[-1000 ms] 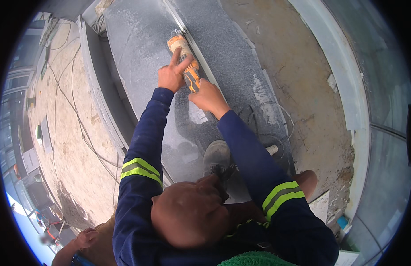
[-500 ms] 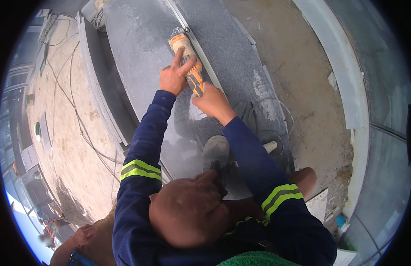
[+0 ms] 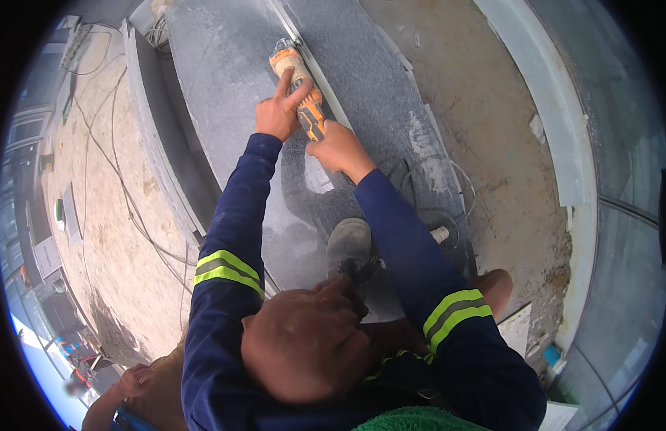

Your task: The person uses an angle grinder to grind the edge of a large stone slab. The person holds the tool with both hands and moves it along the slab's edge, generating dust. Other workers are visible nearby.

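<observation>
Both of my hands are on an orange and black angle grinder (image 3: 311,121) with tan tape wrapped around its body. My left hand (image 3: 277,117) grips the front part, two fingers stretched over the taped body. Behind it, my right hand (image 3: 338,149) is closed around the rear handle. The grinder's head lies against a long pale metal straightedge (image 3: 327,89), which runs across a dusty grey stone slab (image 3: 211,57). The disc's contact with the slab is too small to make out.
A dusty boot (image 3: 348,244) rests on the slab below my hands, with a pale looped cable (image 3: 468,183) to the right. Left of the slab runs a grey channel wall (image 3: 157,136); dark cables (image 3: 124,194) cross the floor beyond. Another person's hand (image 3: 135,381) shows at lower left.
The grinder and both my hands have slid a little farther away along the straightedge, slightly to the left. My grip looks the same.
</observation>
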{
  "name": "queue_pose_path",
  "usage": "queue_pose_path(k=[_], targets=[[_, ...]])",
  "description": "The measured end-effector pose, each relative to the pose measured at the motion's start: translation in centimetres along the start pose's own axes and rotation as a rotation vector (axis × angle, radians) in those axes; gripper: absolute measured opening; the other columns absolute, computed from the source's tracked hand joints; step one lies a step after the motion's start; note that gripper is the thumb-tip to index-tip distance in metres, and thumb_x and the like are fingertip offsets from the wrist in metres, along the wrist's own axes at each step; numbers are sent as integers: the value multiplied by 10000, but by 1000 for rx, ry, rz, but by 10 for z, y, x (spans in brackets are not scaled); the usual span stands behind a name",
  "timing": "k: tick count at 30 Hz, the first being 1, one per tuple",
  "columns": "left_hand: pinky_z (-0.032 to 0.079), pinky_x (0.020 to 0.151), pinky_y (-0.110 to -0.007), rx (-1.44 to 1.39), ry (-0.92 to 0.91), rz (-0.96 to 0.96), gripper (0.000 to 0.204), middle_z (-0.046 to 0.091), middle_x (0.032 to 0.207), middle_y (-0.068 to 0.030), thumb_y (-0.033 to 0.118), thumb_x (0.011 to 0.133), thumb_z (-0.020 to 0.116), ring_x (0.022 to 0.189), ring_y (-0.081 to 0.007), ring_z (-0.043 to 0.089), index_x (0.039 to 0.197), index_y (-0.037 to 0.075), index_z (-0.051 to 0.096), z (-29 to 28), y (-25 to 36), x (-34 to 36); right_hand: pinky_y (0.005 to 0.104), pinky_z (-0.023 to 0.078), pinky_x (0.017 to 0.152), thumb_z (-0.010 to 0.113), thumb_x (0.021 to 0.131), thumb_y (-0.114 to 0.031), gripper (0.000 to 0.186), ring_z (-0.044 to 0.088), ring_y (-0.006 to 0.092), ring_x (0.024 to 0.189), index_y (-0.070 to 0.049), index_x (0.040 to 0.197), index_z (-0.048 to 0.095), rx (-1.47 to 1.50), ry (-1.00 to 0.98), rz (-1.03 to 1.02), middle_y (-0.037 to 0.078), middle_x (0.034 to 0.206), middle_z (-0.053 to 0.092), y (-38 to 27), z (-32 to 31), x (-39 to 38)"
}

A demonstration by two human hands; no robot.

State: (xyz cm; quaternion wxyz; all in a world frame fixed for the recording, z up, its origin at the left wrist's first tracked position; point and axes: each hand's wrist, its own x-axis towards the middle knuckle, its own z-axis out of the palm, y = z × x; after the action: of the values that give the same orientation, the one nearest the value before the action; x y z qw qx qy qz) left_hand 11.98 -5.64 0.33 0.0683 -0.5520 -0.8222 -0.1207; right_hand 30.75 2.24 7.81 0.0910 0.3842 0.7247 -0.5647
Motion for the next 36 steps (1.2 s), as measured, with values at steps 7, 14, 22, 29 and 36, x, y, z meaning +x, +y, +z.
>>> queue_pose_path(k=[7,14,22,29,36], targets=[[687,717,-430,8,-3,11,655,555,1682,-132,318,867,885,846,-332,844,1450,450,616,-3,-2,-4,416,572,597,753,893,-198,428,742,281,629,91,1199,673,36,-30,9,190,851,752,-3,-2,-6],[690,694,-424,-17,56,46,638,566,1671,-142,302,842,902,815,-321,841,1412,433,648,-14,19,-22,465,586,703,741,880,-219,372,771,355,760,67,1108,675,-74,90,-70,230,873,744,24,13,-25],[693,688,-423,-24,69,49,626,563,1675,-148,299,834,906,800,-330,840,1396,422,660,-20,26,-33,520,598,989,775,908,-245,512,769,464,1143,93,1279,675,-47,-39,42,315,1167,779,13,4,-44],[698,691,-426,-29,36,30,677,571,1675,-127,290,818,919,852,-338,843,1431,409,657,-14,20,-23,498,628,842,769,891,-210,467,806,425,966,98,1230,675,-57,5,-14,288,1064,785,16,7,-26],[698,729,-437,-2,-23,9,736,548,1698,-113,283,809,922,893,-346,843,1467,422,625,-4,1,3,387,546,522,758,903,-160,404,723,258,586,116,1182,665,127,-59,26,205,865,747,1,-2,4]])
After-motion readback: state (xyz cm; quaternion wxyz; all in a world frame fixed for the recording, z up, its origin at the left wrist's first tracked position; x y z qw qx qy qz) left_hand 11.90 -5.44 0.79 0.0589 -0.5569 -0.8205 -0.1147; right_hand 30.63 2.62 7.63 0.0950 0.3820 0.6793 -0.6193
